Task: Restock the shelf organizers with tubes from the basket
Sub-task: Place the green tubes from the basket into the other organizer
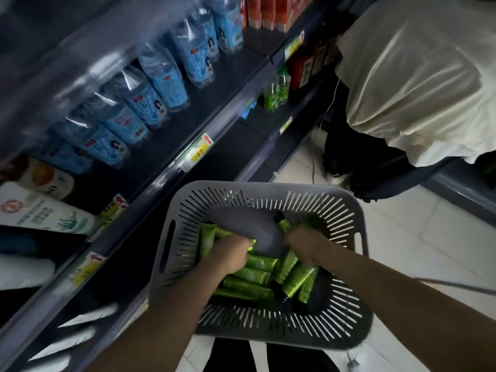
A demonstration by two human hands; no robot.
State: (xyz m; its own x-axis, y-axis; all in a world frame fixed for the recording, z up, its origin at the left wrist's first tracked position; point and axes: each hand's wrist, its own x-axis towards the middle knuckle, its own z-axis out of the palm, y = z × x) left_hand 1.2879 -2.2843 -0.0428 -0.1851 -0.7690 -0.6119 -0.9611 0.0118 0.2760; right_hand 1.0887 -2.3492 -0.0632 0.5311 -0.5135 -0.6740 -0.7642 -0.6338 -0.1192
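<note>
In the grey basket (359,210), left hand (230,253) and right hand (306,245) each curl round green tubes (255,277) that look light, soft-walled and glossy, likely best gripped mid-body rather than by the cap.

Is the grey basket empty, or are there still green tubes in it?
Not empty. Lots of green tubes lie piled in the grey basket, though a bare patch of its floor shows in the middle.
</note>
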